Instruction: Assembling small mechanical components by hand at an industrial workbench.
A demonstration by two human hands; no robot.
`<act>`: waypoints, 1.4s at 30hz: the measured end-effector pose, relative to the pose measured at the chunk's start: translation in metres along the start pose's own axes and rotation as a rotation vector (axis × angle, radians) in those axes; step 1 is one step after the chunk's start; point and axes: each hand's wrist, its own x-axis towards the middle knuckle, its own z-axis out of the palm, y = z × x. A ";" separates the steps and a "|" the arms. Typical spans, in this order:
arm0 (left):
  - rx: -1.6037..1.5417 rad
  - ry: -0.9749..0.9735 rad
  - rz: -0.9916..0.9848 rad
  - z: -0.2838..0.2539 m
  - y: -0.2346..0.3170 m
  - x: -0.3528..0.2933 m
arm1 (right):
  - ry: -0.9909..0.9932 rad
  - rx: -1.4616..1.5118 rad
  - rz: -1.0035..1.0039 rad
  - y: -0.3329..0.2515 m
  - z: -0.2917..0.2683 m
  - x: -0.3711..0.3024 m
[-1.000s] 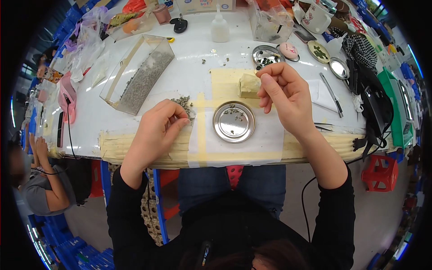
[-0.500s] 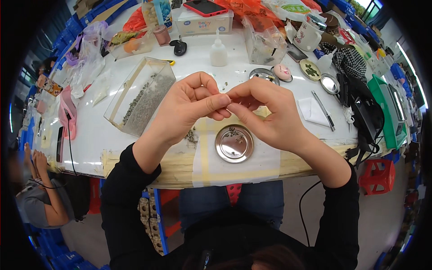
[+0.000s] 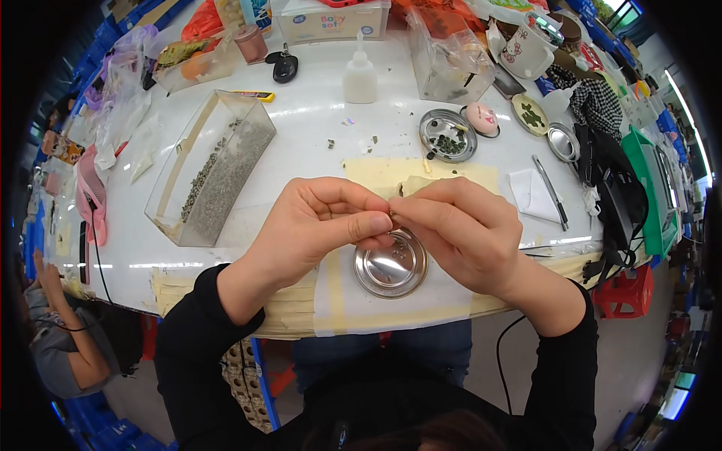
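Note:
My left hand (image 3: 308,225) and my right hand (image 3: 470,237) meet fingertip to fingertip above the near edge of the table. Each one is closed in a pinch. Between the tips shows a tiny dark speck, too small to name. Just below the fingers lies a round shiny metal dish (image 3: 392,274) with a few small bits in it, its upper rim partly hidden by my hands. A yellowish piece (image 3: 414,183) shows behind my right fingers, largely covered. Left of my hands stands a clear plastic bin (image 3: 259,143) holding many small grey-green pieces.
Farther back are a metal dish (image 3: 430,120) with dark green pieces, a pink round case (image 3: 482,118) and a white squeeze bottle (image 3: 360,81). To the right lie a pen (image 3: 550,192) and white paper (image 3: 528,197). A co-worker's arm (image 3: 86,349) shows at far left.
My joined hands sit lower in the picture, nearer the table's front edge and partly over the metal dish. The view has shifted too, and the far metal dish shows more fully.

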 end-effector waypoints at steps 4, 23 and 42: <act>0.007 0.056 0.056 0.004 -0.003 -0.001 | -0.003 0.016 0.017 0.000 0.002 -0.002; 0.955 0.195 0.826 0.006 -0.003 -0.002 | -0.183 1.093 0.992 -0.011 -0.004 0.005; 0.942 0.209 0.753 0.013 -0.002 -0.006 | 0.044 -0.005 0.401 0.017 -0.037 0.007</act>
